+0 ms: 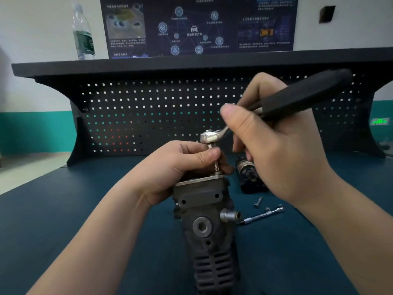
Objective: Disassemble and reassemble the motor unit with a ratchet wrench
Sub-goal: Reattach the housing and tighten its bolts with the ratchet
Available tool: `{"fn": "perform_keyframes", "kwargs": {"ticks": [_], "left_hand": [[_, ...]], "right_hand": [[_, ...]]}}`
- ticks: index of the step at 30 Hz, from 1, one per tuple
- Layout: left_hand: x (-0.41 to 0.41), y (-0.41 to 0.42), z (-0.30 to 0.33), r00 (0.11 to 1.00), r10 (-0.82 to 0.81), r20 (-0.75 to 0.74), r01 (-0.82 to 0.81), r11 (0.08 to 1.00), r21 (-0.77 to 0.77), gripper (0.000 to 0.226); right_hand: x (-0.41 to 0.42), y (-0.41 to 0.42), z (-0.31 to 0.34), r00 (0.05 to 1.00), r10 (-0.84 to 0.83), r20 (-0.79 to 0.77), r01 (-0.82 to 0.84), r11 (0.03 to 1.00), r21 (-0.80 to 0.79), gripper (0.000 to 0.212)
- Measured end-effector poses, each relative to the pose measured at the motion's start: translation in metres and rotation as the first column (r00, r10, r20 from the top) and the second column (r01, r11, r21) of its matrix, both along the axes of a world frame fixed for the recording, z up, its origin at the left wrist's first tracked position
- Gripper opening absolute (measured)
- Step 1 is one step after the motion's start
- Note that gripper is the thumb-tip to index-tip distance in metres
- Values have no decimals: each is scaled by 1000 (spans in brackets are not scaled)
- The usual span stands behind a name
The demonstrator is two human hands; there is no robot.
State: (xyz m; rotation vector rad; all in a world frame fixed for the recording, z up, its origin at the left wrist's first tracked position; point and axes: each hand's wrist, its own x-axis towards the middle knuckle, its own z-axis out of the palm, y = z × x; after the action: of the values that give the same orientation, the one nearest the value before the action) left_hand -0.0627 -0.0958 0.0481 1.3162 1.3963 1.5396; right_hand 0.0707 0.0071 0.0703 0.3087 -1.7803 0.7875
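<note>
From the head camera, the motor unit stands on the blue mat in the middle foreground, its lower end cut off by the bottom edge of the picture. The left hand grips its top, thumb and fingers pinching the thin metal shaft that runs from the wrench head down to the top plate; what sits under the shaft's tip is hidden by the fingers. The right hand curls round the ratchet wrench, whose black handle is blurred and angles up to the right; its fingers cover part of the neck.

Open mat lies to the left of the motor unit. To the right, close by, lie a loose screw and a slim extension bar. A second dark motor part stands behind, partly hidden by the right hand. The pegboard closes off the back, with a water bottle and a poster on the shelf above.
</note>
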Motion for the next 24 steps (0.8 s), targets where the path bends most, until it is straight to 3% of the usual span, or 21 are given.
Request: {"fn": "perform_keyframes", "kwargs": {"ticks": [2,4,6,8,10,12,14,15,16,18,19,20,21,22,24], "left_hand": [[-1,-1,-1,1000,-25,6,25,999,23,27],[-2,-3,-1,997,-80,18,79,996,43,29],[-1,-4,-1,994,-109,23,108,993,42,28],[0,-3,0,998,-69,6,69,997,25,22],[1,-2,1,1000,-1,-11,1,1000,6,22],[2,-1,0,998,53,-29,-53,999,-11,27],[3,-1,0,998,55,-37,-56,998,-16,22],[3,-1,1,998,40,-38,-41,999,-14,19],[4,-1,2,999,26,-39,-26,1000,-11,18],[4,-1,2,999,11,-50,-11,1000,-6,21],[4,-1,1,999,4,-52,-4,1000,0,25],[4,-1,0,999,-8,-48,9,1000,9,27],[3,-1,0,999,-25,-37,26,999,22,28],[3,-1,-1,999,-50,-18,50,998,36,28],[1,-3,-1,993,-110,31,108,992,58,31]], "right_hand": [[1,-2,1,999,28,22,-27,998,-57,26],[-4,4,2,973,231,14,-215,922,-323,25],[-11,15,1,898,440,-12,-360,720,-593,25],[-17,25,-2,801,597,-31,-389,481,-786,19],[-23,31,-10,711,696,-103,-382,259,-887,17],[-28,33,-18,696,700,-160,-368,156,-917,18],[-30,31,-18,758,634,-150,-369,227,-901,23],[-28,29,-16,809,574,-129,-381,343,-859,27],[-23,25,-13,869,484,-99,-378,523,-764,29],[-10,13,-6,971,229,-68,-237,897,-374,27],[-4,6,-3,993,100,-59,-107,987,-124,24],[0,2,-1,999,1,-44,3,997,72,21],[2,1,1,998,-50,-26,53,986,160,20],[3,1,3,999,-36,4,35,990,136,20],[-2,8,6,984,172,49,-163,975,-152,21]]}}
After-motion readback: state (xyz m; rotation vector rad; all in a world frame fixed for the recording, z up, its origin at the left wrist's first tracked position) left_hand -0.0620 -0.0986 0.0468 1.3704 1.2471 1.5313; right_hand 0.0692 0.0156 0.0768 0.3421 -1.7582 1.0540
